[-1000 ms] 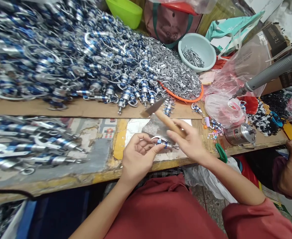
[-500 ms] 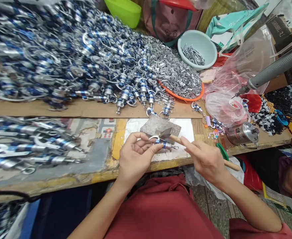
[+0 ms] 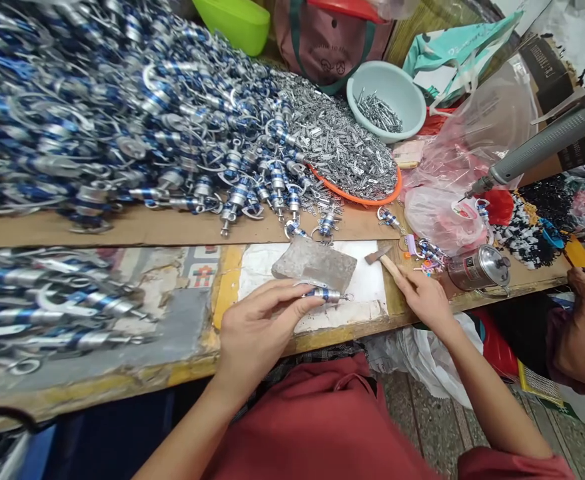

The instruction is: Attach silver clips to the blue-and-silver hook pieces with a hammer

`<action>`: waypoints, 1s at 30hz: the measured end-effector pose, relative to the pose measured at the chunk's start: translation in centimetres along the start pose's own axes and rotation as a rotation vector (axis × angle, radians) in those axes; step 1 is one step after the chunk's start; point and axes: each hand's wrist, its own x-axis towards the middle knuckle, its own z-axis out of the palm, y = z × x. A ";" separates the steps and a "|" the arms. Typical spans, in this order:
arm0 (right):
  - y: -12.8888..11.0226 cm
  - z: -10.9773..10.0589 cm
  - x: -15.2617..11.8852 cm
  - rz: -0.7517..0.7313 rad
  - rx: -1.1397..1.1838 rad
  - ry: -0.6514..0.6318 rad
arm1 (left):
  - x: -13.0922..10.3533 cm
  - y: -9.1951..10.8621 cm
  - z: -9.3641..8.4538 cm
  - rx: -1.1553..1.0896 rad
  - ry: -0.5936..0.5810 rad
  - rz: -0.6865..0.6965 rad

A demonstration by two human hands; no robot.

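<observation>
Because my left hand (image 3: 255, 325) pinches the blue-and-silver fitting (image 3: 329, 295) by one end, by the near edge of the gray slab (image 3: 317, 259), I judge it could roll loose; farther right, the hammer (image 3: 391, 268) gripped in my right hand (image 3: 426, 299) could twist if held slackly.

Across the back left of the worktop (image 3: 177, 319), a heap of fittings (image 3: 122, 113); before it, a second pile (image 3: 67, 300). Right of the heap, small parts (image 3: 342, 143) in a tray (image 3: 372, 202); behind them to the right, pins (image 3: 378, 112) in a bowl (image 3: 415, 112). At centre, a block (image 3: 312, 261) on a sheet (image 3: 372, 287), with one fitting (image 3: 326, 295) in the left hand (image 3: 257, 319) at its near edge. Farther right, a hammer (image 3: 393, 271) in the right hand (image 3: 426, 300), then a cup (image 3: 468, 270).
</observation>
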 end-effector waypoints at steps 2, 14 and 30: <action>-1.0 0.2 1.9 -0.065 -0.091 0.071 | 0.1 -0.2 -0.3 0.096 0.005 0.189; -12.4 2.8 14.8 -0.294 -0.352 -0.023 | 1.3 0.2 -0.7 0.213 -0.129 0.417; -9.5 0.8 3.9 -0.969 0.434 0.270 | 0.6 0.1 -0.1 0.153 -0.108 0.380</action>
